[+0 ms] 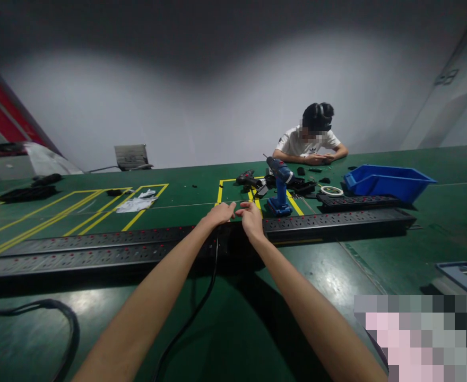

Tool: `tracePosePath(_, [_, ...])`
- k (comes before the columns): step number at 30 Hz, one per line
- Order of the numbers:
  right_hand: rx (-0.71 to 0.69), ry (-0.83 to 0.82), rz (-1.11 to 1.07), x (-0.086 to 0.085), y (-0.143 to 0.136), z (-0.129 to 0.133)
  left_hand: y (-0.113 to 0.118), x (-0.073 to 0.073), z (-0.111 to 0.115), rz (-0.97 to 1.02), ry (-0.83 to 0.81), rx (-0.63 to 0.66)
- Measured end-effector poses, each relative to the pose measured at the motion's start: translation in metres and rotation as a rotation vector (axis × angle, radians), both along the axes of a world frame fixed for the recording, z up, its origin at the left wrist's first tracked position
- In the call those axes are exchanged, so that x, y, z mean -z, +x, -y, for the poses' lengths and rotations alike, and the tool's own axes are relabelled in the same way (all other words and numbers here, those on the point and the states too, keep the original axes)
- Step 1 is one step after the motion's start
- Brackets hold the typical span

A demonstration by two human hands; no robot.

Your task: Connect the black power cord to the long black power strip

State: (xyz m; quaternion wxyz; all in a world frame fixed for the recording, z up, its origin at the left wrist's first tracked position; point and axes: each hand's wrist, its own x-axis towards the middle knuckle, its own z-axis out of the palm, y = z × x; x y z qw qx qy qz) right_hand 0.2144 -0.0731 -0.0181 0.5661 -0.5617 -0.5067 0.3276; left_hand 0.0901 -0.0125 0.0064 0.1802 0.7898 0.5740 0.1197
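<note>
Several long black power strips [313, 225] with rows of sockets and small red switches lie across the table in front of me. My left hand [219, 214] is above the middle of them, fingers bent together with the tips toward the right hand. Close beside it, my right hand [251, 220] has its fingers curled and closed. Whatever the fingertips hold, if anything, is too small to make out. A black cable [210, 286] hangs from the strips below my left hand and runs toward me.
A blue cordless drill [280, 185] stands just beyond my right hand, near another power tool [246, 178] and black parts. A blue bin [388, 183] and a white tape roll [331, 191] are at the right. A person [311, 139] sits opposite. White papers [136, 204] lie left.
</note>
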Motion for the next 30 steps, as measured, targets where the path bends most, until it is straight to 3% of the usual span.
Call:
tracePosePath(6, [-0.027,-0.087,-0.323,-0.004,0.015,-0.014,0.0,0.0,0.001,-0.076,-0.035,-0.041])
tracePosePath(13, [0.038,-0.151,-0.408,-0.013,0.035,-0.017,0.003,-0.002,0.017,-0.13,0.099,-0.138])
tracePosePath(19, [0.004,-0.072,-0.243,-0.022,0.04,-0.014,0.005,-0.003,0.025,-0.136,0.119,-0.195])
tracePosePath(24, [-0.137,0.058,-0.103,-0.044,0.037,0.001,0.006,-0.003,0.026,-0.122,0.128,-0.224])
tracePosePath(27, [-0.154,0.107,-0.101,-0.059,0.035,0.01,0.004,-0.003,0.024,-0.078,0.105,-0.225])
tracePosePath(30, [-0.141,0.119,-0.04,-0.063,0.036,0.015,0.003,-0.003,0.022,0.015,0.034,-0.184])
